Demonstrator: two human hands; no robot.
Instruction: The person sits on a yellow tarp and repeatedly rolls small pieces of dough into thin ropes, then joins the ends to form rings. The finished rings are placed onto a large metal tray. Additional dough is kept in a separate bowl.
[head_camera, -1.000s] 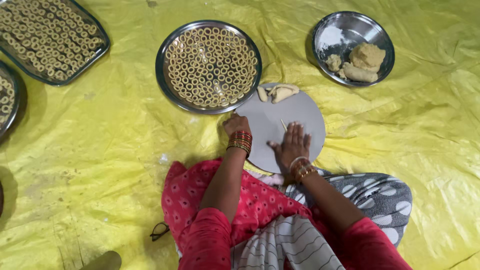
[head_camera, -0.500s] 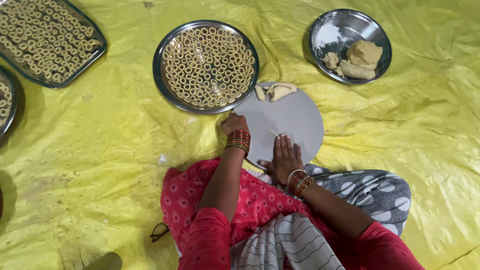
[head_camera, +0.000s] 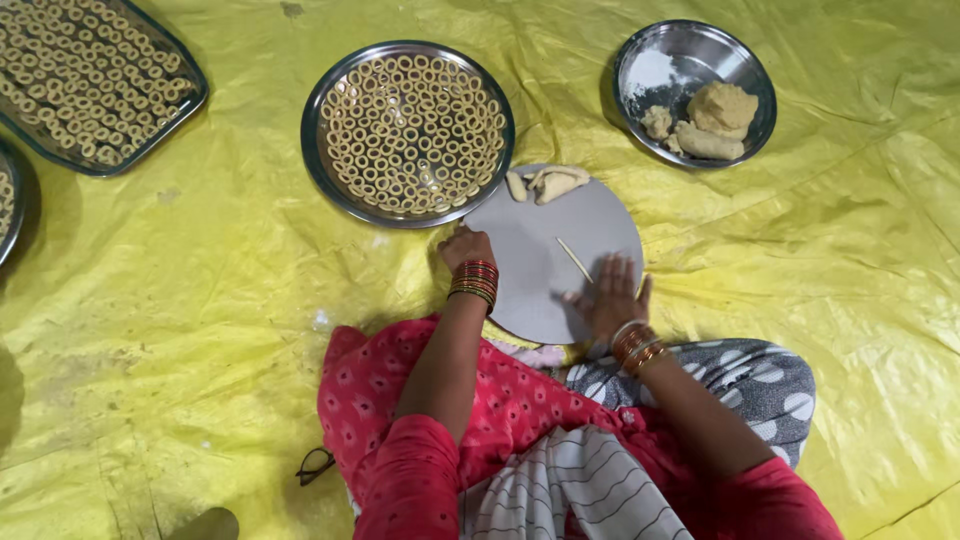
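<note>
A thin strip of dough (head_camera: 574, 259) lies on the round grey board (head_camera: 535, 290), running slantwise across its middle, pale against the flat surface and stretched out into a narrow rope. The right hand (head_camera: 612, 297) rests flat on the near right part of the board, fingers spread and pressed down, with the near end of the strip passing just under or beside the fingertips; it clasps nothing. The left hand (head_camera: 466, 247) sits at the board's left edge, knuckles up and fingers curled under; whether they pinch anything there cannot be told. Both wrists carry stacks of red and gold bangles (head_camera: 474, 281). At the far rim of the board lie a few small dough pieces (head_camera: 547, 183), touching one another. Just beyond the board, and overlapping its far left edge, stands a round steel plate (head_camera: 312, 160) filled with many small dough rings (head_camera: 410, 135) laid side by side. Farther right, well apart from the board, a steel bowl (head_camera: 650, 70) holds lumps of dough (head_camera: 712, 115) against its right side. At the top left a rectangular steel tray (head_camera: 190, 95) is packed with more rings, and the edge of another plate shows at the left border. Everything rests on a creased yellow sheet (head_camera: 200, 350). The person sits behind the board in a red patterned garment, and a pair of spectacles (head_camera: 315, 465) lies on the sheet near the knee.
</note>
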